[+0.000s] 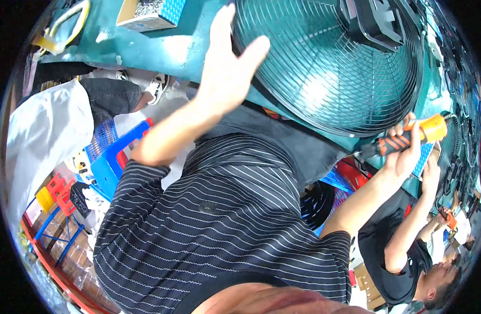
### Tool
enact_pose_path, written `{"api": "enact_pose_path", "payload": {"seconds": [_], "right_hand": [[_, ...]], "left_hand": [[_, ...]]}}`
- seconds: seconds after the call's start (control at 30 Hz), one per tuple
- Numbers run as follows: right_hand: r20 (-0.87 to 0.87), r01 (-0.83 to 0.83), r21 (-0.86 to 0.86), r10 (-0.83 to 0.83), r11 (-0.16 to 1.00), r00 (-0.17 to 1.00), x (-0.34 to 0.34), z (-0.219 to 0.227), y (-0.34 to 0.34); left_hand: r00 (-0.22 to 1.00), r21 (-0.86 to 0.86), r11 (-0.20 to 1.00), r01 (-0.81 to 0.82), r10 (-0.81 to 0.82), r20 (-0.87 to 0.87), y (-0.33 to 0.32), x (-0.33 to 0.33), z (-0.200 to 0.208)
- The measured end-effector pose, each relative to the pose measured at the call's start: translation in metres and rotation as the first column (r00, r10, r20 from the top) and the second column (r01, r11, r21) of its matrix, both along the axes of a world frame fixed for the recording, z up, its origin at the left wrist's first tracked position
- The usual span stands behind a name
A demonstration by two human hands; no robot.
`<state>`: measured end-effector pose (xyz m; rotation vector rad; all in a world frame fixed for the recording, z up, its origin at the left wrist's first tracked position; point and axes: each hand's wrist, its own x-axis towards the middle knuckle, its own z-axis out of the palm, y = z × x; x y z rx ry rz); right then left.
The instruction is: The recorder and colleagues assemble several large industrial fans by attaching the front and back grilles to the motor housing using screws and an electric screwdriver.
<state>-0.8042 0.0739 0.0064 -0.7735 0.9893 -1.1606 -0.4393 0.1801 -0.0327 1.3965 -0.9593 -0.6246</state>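
Note:
A round black wire fan guard point(324, 89) lies on the green worktable, with a black plastic motor housing or bracket point(374, 23) at its far middle. My left hand point(227, 73) is at the guard's left rim, thumb spread away from the straight fingers. Whether its fingertips touch the rim I cannot tell. My right hand point(407, 149) is wrapped round an orange and black electric screwdriver point(400, 142) beside the guard's near right edge. The tool's tip points left, toward me, below the rim.
An open cardboard box point(151, 13) of small metal parts stands at the far left of the green table point(94, 47). A co-worker in black point(408, 256) works close on my right; another person point(52, 120) is on the left. Blue plastic crates point(115, 162) stand at lower left.

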Motion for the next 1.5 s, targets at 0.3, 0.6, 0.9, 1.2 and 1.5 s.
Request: {"api": "enact_pose_path", "payload": {"seconds": [0.3,0.6,0.9,1.2,1.5], "right_hand": [[0.324,-0.051,0.049,0.033,0.997,0.946,-0.071,-0.02,-0.022],[0.418,-0.045,0.039,0.025,0.998,0.908,-0.07,-0.038,0.001],[0.368,-0.028,0.006,0.024,1.0,0.93,-0.061,-0.035,0.001],[0.179,0.164,0.074,-0.175,0.984,0.968,-0.046,-0.021,0.009],[0.305,0.066,-0.206,0.0,0.976,0.952,-0.028,0.029,0.044]], "left_hand": [[0.849,-0.018,0.978,-0.21,0.191,0.493,0.027,0.077,0.029],[0.432,0.773,0.632,-0.062,-0.681,0.591,-0.037,0.229,0.064],[0.26,0.749,0.658,-0.08,-0.712,0.653,-0.053,0.224,0.061],[0.557,0.63,0.776,0.029,-0.536,0.635,-0.04,0.285,0.008],[0.789,0.354,0.932,0.07,-0.269,0.552,-0.011,0.305,0.0]]}}
